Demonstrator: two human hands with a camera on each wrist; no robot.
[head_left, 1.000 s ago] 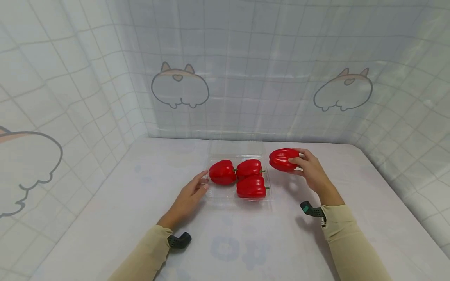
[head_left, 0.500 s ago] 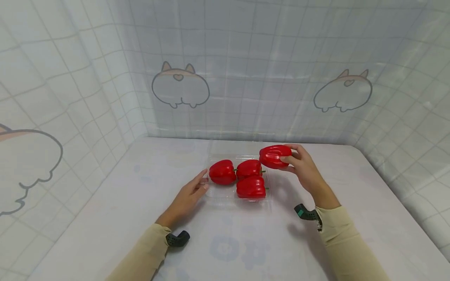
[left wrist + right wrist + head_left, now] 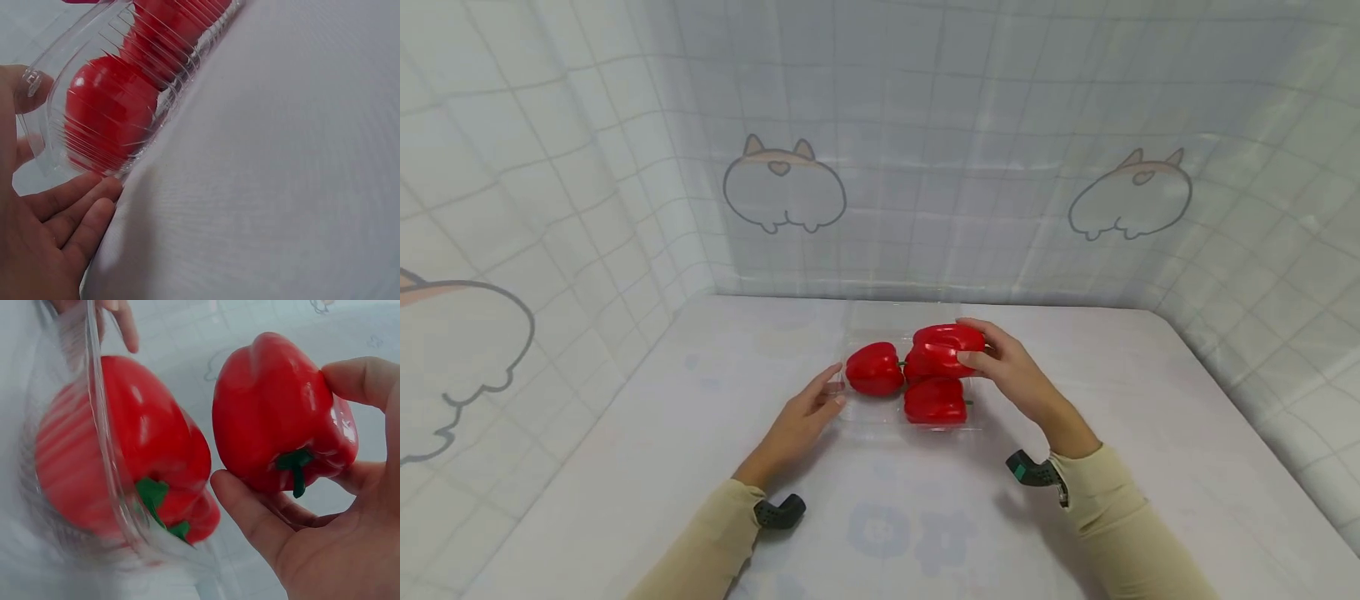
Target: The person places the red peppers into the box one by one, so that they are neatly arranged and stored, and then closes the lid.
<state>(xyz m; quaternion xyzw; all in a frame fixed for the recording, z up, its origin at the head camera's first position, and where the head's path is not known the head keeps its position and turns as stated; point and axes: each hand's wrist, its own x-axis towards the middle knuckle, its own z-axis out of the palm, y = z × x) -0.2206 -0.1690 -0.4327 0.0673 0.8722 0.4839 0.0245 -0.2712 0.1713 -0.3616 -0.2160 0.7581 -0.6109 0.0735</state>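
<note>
since the earlier frames, the right hand (image 3: 1009, 371) is moving leftward, bringing a held red pepper (image 3: 947, 348) from beyond the right edge of the clear container (image 3: 871, 410) to over it. its thumb and fingers are pinching the pepper's sides, the green stem (image 3: 296, 467) facing the palm. three more red peppers are lying inside: the left pepper (image 3: 875, 369), the front right pepper (image 3: 936, 402) and the rear right pepper (image 3: 912, 372), which the held one is mostly hiding. the left hand (image 3: 801, 419) is staying at the container's left side, fairly straight fingers touching its wall.
</note>
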